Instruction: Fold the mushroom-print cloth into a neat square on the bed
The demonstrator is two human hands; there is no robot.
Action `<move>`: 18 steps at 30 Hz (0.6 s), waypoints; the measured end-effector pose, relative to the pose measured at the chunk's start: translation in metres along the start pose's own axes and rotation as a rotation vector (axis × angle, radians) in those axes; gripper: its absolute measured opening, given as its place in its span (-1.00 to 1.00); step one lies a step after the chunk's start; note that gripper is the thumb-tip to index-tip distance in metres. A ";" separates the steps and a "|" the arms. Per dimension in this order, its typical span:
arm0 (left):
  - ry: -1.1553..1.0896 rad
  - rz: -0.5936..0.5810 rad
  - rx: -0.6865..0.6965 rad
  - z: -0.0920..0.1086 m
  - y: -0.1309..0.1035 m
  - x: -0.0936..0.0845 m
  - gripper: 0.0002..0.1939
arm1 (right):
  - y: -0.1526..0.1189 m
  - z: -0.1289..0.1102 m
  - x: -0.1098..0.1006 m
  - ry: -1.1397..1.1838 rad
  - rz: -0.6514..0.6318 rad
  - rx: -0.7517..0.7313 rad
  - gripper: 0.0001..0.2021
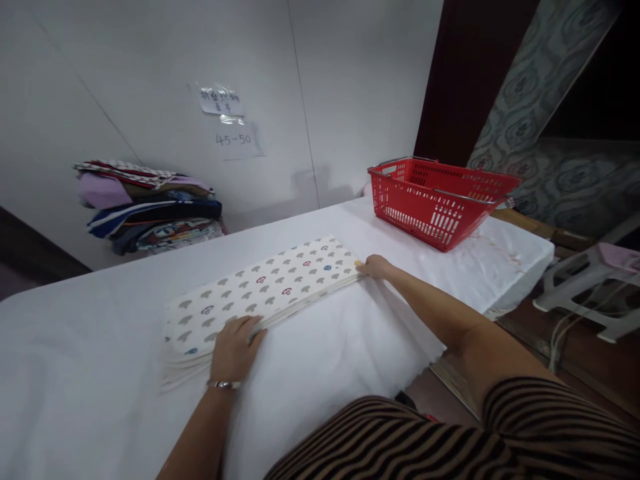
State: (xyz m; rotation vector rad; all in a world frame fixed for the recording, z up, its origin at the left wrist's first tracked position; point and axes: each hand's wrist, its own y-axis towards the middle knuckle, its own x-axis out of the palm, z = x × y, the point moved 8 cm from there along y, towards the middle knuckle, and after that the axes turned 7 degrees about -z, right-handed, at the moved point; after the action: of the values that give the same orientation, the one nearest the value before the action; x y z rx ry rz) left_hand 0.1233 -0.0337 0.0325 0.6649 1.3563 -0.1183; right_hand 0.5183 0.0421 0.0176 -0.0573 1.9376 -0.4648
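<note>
A long folded cloth (270, 283), white with grey, red and blue prints, lies in several layers on the white-covered table (310, 373). My left hand (236, 350) rests at its near edge toward the left end, fingertips on top and thumb along the edge; a bracelet circles the wrist. At the right end, my right hand (376, 267) pinches the near corner of the cloth between thumb and fingers. Its fingertips partly cover a yellow print.
A red basket (435, 207) stands at the table's far right. Folded clothes (155, 207) are piled beyond the far left edge, by the wall with paper signs (235, 139). A pale plastic stool (590, 287) is on the floor at the right.
</note>
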 end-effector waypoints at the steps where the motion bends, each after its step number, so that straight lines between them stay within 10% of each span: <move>1: 0.002 0.002 -0.006 0.000 0.000 -0.001 -0.63 | 0.001 0.000 0.000 -0.005 0.005 0.004 -0.62; 18: -0.022 -0.011 -0.002 -0.009 -0.005 0.003 -0.61 | -0.002 0.007 0.003 0.032 0.155 -0.059 -0.66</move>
State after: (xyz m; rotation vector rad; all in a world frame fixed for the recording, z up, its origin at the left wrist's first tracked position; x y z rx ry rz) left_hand 0.1138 -0.0320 0.0276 0.6527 1.3395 -0.1327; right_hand 0.5231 0.0370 0.0132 0.0622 1.9695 -0.3076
